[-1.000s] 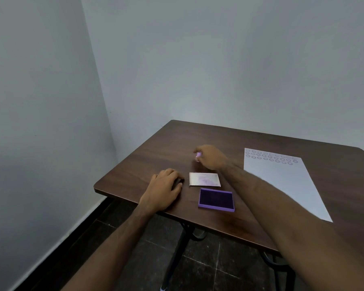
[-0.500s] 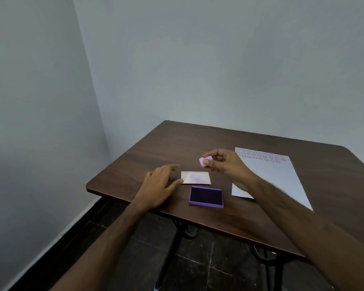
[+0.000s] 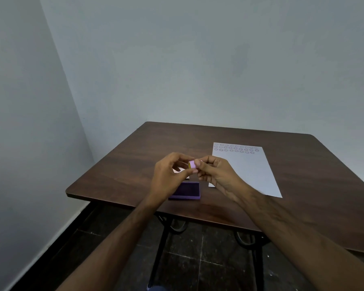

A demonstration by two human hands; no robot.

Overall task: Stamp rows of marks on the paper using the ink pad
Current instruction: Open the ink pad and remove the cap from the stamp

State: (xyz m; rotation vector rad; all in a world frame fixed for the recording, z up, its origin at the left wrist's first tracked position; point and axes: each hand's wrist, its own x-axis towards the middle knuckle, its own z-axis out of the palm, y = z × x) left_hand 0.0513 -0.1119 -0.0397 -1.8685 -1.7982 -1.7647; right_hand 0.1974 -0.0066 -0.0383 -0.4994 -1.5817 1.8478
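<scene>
Since half a second ago, left hand (image 3: 168,177) is brought up to right hand (image 3: 215,175); small stamp (image 3: 192,164) is pinched between both; face should be inked squarely on ink pad (image 3: 185,191) first

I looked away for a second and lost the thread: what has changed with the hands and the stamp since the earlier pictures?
The left hand rose off the table and came in to meet the right hand. The right hand lifted the small pink stamp from the tabletop; now both hold it in a fingertip grip above the ink pad. The ink pad, open, and the paper with its rows of marks stayed put.
</scene>
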